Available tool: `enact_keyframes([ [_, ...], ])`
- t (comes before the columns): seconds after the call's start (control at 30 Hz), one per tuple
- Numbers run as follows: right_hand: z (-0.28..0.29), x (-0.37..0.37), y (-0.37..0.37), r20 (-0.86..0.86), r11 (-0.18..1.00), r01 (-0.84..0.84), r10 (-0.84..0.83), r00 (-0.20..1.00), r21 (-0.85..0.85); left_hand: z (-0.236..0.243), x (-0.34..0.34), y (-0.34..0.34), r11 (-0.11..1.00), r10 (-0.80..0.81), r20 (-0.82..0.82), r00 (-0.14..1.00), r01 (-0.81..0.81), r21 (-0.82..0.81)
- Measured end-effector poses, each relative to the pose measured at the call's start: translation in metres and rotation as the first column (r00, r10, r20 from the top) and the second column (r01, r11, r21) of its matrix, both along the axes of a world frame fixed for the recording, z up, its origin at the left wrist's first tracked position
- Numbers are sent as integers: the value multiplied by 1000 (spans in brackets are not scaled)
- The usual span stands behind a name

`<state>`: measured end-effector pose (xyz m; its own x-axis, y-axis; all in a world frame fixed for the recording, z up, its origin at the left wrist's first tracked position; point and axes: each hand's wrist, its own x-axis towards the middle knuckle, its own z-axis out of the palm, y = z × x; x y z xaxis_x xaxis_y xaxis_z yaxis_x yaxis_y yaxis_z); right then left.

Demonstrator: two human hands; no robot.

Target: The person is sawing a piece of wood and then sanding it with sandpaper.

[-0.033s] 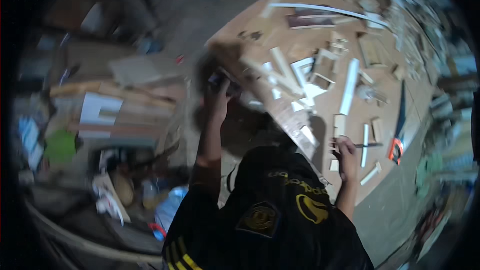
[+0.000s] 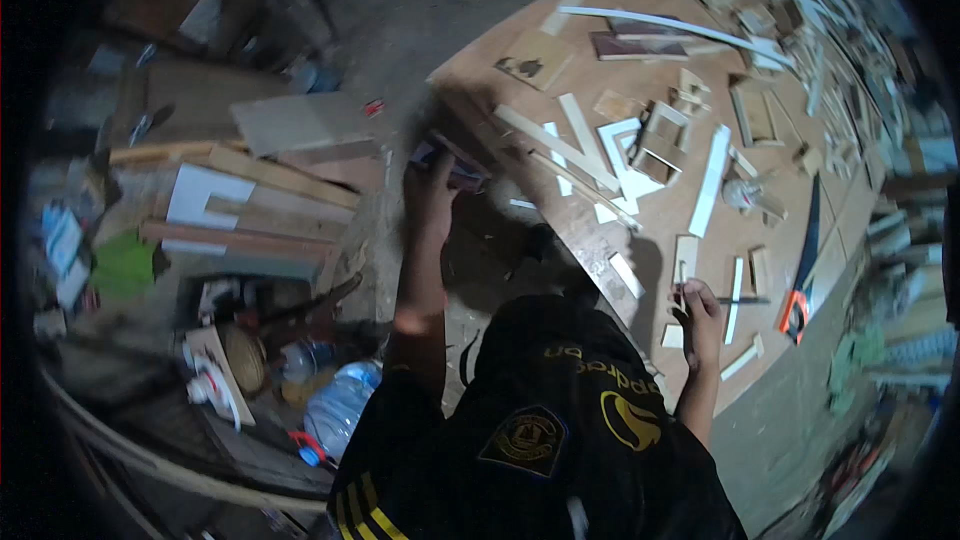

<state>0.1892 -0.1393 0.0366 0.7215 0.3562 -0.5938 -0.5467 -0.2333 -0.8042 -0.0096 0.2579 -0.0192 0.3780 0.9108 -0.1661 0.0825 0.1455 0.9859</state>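
Note:
My left hand (image 2: pixel 430 195) is closed round a dark, purplish, block-like object (image 2: pixel 465 176), held off the table's left edge in deep shadow; its kind is hard to make out. At the table's near edge, my right hand (image 2: pixel 701 312) has its fingers curled round a thin dark stick like a pen or pencil (image 2: pixel 742 300), its end pointing right. A pale wood strip (image 2: pixel 686 252) lies just beyond those fingertips. Close by on the right are a narrow white strip (image 2: pixel 735 298) and a short wood block (image 2: pixel 758 268).
A handsaw (image 2: pixel 795 314) with an orange handle lies at the table's right edge. Small open wooden boxes (image 2: pixel 755 112), a long white strip (image 2: pixel 710 180) and many offcuts cover the brown tabletop (image 2: pixel 655 212). Boards (image 2: pixel 285 195) and a large clear bottle (image 2: pixel 340 405) are on the left.
The picture has gone from blurred to sharp, and the surroundings have shifted slightly rightward in view. Both hands keep their holds in almost the same places.

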Motion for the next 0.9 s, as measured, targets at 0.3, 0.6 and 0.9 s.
enact_keyframes([
  [0.3,-59,20,-35,16,930,-367,367,930,17,42,-75,-138,902,351,168,921,-285,-324],
  [0.6,-67,70,-73,8,991,-127,127,992,43,0,5,-263,855,-240,119,963,268,-444],
  [0.9,-74,201,-122,-84,858,502,-495,865,109,16,71,-290,790,-452,-14,892,393,-470],
])
